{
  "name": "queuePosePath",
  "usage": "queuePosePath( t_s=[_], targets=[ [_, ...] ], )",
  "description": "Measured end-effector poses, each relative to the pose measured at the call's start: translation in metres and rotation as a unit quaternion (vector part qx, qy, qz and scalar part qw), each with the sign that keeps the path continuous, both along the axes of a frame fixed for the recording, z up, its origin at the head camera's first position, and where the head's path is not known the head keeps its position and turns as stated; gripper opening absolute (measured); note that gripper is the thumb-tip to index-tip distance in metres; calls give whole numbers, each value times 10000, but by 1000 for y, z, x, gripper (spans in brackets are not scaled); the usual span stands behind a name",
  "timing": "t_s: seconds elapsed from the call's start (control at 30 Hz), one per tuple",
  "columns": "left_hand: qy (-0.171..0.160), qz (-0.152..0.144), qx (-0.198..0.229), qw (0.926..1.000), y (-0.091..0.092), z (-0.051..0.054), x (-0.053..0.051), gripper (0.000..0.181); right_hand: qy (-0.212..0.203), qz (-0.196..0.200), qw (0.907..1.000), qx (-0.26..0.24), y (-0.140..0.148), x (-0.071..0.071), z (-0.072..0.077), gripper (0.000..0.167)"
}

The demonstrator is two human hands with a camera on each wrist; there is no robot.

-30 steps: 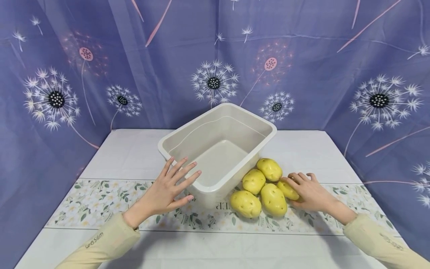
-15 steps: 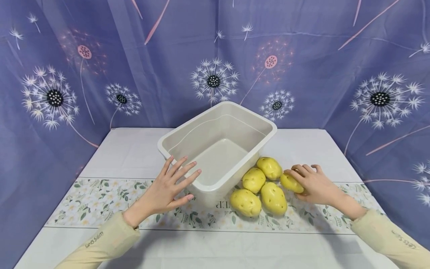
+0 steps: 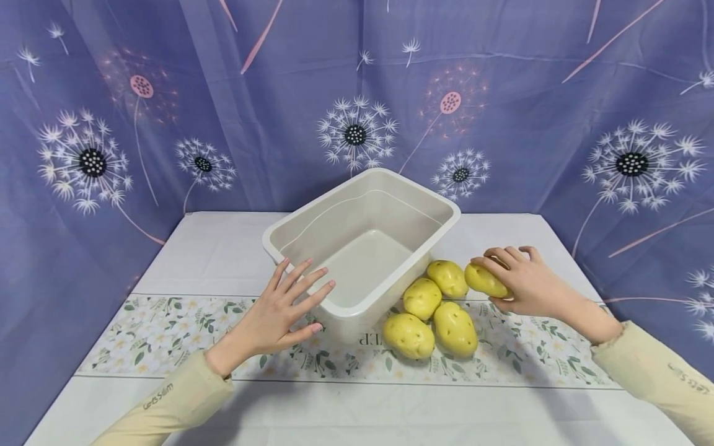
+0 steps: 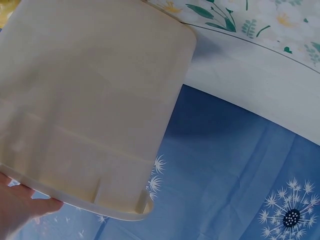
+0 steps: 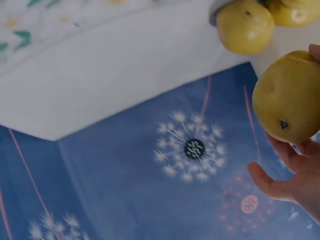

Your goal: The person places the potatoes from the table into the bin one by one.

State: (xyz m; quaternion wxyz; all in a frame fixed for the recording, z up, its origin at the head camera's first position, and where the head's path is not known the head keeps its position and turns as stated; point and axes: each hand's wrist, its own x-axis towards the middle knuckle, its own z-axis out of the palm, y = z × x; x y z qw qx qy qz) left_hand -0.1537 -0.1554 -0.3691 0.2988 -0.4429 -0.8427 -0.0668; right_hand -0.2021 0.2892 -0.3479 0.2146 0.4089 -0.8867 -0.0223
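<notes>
In the head view my right hand (image 3: 530,282) grips a yellow potato (image 3: 485,280) just right of the other potatoes. The right wrist view shows that potato (image 5: 287,100) held off the table by the fingers. Several more potatoes lie together against the near right side of a beige plastic bin (image 3: 409,275), one of them (image 3: 456,329) closest to me. My left hand (image 3: 279,310) rests with spread, straight fingers on the bin's near left rim. From the left wrist view the bin's outer wall (image 4: 95,95) fills much of the frame, fingers (image 4: 45,206) at its rim.
A white table (image 3: 357,412) carries a runner (image 3: 167,334) printed with flowers and leaves. Purple-blue curtains (image 3: 279,136) with dandelion prints stand behind and on both sides. Nothing lies inside the bin.
My right hand has lifted the potato up and a little to the right, away from the others. The left hand, the bin and the remaining potatoes have stayed in place.
</notes>
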Motion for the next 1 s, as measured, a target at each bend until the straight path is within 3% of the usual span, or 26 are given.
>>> queuePosePath(
  t_s=[0.3, 0.67, 1.0],
  targets=[
    [4, -3, -8, 10000, 1, 0, -1, 60, 239, 217, 9995, 9, -13, -9, 34, 73],
    [-52, 33, -51, 10000, 1, 0, -1, 61, 370, 338, 9985, 199, -27, -19, 59, 71],
    [-73, 15, -20, 10000, 0, -1, -1, 59, 177, 477, 9987, 100, -45, -35, 83, 69]
  ],
)
